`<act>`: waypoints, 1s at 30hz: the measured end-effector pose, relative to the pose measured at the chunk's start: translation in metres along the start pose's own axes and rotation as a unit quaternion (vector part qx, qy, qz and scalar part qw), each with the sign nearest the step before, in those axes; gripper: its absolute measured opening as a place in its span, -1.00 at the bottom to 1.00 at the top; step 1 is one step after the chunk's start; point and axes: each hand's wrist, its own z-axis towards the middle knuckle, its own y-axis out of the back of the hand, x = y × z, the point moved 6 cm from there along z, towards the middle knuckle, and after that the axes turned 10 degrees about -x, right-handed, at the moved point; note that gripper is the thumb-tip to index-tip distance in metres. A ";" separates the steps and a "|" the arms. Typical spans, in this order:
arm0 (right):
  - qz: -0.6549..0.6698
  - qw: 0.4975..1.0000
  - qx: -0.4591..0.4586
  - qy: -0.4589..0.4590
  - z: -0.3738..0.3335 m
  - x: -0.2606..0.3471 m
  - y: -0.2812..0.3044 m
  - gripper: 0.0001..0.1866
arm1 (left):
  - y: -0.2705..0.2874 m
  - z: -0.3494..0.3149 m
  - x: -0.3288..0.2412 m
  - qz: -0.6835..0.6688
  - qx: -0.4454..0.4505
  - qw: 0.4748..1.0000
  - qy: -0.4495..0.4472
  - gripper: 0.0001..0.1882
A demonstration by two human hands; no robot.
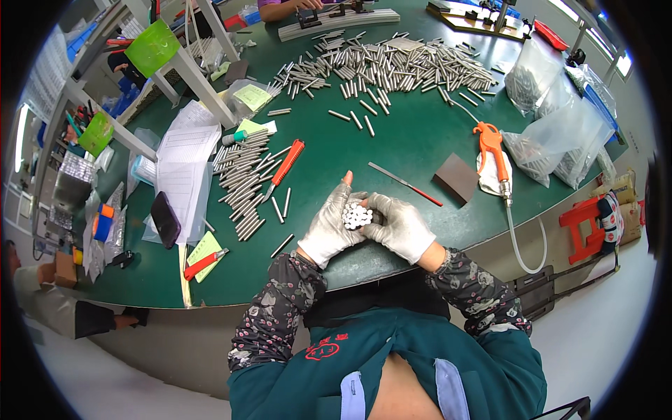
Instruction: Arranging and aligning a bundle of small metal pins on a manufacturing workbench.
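Between my gloved hands, a tight bundle of short metal rods (356, 216) stands with its bright round ends facing me. My left hand (329, 225) wraps the bundle's left side, its thumb sticking up. The fingers of my right hand (402, 227) close round the other side. Both white gloves are greyed at the palms and fingers. Beyond my hands lies a thin file with a red handle (421, 194), and a dark brown block (458, 179) sits to its right. Several loose rods (282, 246) lie left of my hands, beside a larger row of rods (241, 182).
A big heap of rods (392, 63) spreads across the far table. Left are a red utility knife (287, 164), a phone (165, 220), paper sheets (185, 147) and another red knife (204, 264). Right are an orange air gun (490, 143) and bags (535, 143). Another person's hand (308, 4) is opposite.
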 end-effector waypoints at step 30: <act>-0.023 1.000 -0.008 0.003 -0.004 -0.001 0.004 -0.65 | -0.008 0.000 -0.002 -0.067 0.017 0.998 -0.002 0.16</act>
